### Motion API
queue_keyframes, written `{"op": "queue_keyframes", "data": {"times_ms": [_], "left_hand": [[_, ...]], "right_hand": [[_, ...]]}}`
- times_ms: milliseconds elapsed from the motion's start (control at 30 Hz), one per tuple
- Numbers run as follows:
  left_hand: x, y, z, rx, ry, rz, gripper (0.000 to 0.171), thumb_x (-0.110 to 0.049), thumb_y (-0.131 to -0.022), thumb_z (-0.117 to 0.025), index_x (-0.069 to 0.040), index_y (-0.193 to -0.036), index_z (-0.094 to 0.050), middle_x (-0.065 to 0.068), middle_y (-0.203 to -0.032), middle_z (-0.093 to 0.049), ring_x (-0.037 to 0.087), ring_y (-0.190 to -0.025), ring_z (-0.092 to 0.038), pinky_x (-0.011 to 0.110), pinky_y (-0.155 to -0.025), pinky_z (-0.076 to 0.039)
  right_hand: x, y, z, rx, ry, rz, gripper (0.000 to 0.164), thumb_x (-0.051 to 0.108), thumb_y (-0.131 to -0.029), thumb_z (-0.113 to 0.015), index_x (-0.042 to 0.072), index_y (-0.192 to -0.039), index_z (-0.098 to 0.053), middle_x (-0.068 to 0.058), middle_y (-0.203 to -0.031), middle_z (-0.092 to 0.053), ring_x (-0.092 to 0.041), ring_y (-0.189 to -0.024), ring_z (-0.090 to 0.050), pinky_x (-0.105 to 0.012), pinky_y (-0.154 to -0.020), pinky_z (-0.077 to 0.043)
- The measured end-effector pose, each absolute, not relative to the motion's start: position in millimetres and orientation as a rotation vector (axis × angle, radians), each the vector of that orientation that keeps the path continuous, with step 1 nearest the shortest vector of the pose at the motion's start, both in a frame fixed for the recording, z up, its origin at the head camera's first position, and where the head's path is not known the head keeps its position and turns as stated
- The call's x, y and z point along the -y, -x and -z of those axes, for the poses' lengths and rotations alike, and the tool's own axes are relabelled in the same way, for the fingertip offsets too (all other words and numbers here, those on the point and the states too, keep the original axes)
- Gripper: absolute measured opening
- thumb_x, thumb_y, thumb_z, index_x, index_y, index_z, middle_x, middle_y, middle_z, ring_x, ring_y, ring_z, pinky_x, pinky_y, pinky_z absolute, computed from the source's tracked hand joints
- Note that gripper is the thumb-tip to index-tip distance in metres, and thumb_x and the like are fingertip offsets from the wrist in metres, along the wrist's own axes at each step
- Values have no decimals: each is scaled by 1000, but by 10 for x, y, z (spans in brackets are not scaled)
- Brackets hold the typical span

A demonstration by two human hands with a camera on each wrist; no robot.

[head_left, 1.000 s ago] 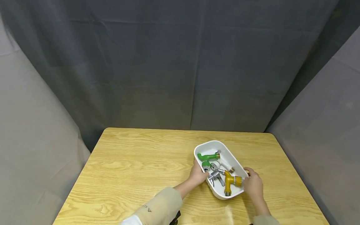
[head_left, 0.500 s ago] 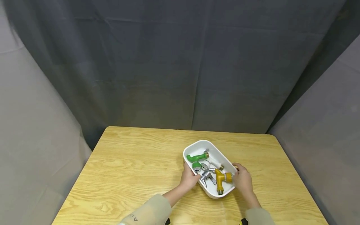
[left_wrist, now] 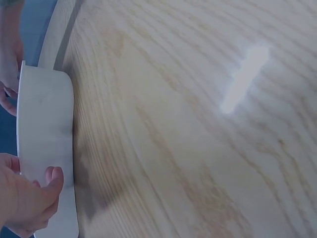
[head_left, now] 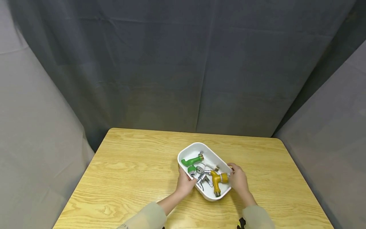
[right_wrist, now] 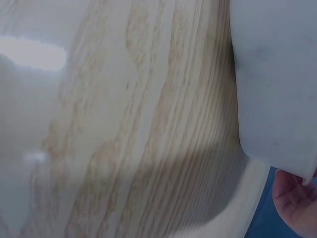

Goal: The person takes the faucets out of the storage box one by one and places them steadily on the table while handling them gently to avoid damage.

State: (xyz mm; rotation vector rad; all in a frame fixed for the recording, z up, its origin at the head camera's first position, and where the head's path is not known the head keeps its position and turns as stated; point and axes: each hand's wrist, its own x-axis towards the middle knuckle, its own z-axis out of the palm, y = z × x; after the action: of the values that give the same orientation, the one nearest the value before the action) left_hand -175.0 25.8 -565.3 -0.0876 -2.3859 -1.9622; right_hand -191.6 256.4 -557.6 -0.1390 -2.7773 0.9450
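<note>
My left hand (head_left: 185,184) and right hand (head_left: 239,180) grip opposite sides of a white, round-cornered, plastic-looking basin (head_left: 191,152), presumably balancing its metal-tipped curved green tap (head_left: 191,162) and T-shaped yellow tap (head_left: 216,183).

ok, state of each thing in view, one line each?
White tub: open side up, loaded
Green tap: lying in tub
White tap: lying in tub
Silver tap: lying in tub
Yellow tap: lying in tub
Left hand: grips tub's left side
Right hand: grips tub's right side
</note>
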Motion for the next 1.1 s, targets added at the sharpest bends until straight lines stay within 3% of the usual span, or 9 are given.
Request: {"op": "queue_keyframes", "data": {"times_ms": [167,500,633,767,1000,1100], "left_hand": [[-183,1725,5677,2365,52,1957,85,8,-66,-62,7,-137,-14,35,-119,-47,40,-105,-53,42,-89,-45],[-46,1684,5685,2367,-24,1945,75,5,-70,-63,11,-130,-20,31,-107,-54,31,-87,-58,29,-72,-50],[2,1671,5689,2336,-38,1964,74,6,-70,-62,10,-131,-20,31,-109,-53,31,-87,-57,29,-72,-50],[28,1672,5682,2346,-70,1947,73,5,-70,-63,9,-130,-21,29,-102,-54,25,-79,-56,25,-65,-47],[62,1656,5688,2276,-89,2029,74,7,-70,-61,7,-132,-20,32,-115,-50,35,-94,-57,33,-79,-50],[82,1654,5704,2289,-108,2015,73,7,-71,-61,6,-131,-21,31,-114,-51,33,-93,-57,31,-77,-50]], "right_hand": [[-2482,1979,5588,2802,127,-946,38,-10,-79,-49,1,-115,-58,-19,-93,-59,-31,-81,-58,-44,-68,-48],[-2314,2089,5574,2814,94,-957,38,-10,-79,-51,3,-114,-59,-18,-92,-61,-30,-82,-58,-45,-71,-48],[-2242,2112,5559,2826,86,-973,38,-10,-80,-51,3,-115,-59,-18,-94,-61,-30,-83,-59,-45,-72,-48],[-2190,2141,5548,2818,83,-982,38,-10,-80,-51,4,-114,-59,-17,-94,-61,-30,-83,-58,-45,-73,-48],[-2133,2172,5556,2814,60,-984,37,-11,-79,-52,5,-112,-61,-16,-92,-61,-29,-82,-58,-44,-73,-47],[-2099,2183,5551,2829,72,-985,38,-10,-80,-51,5,-113,-61,-15,-92,-61,-28,-82,-57,-44,-73,-47]]}}
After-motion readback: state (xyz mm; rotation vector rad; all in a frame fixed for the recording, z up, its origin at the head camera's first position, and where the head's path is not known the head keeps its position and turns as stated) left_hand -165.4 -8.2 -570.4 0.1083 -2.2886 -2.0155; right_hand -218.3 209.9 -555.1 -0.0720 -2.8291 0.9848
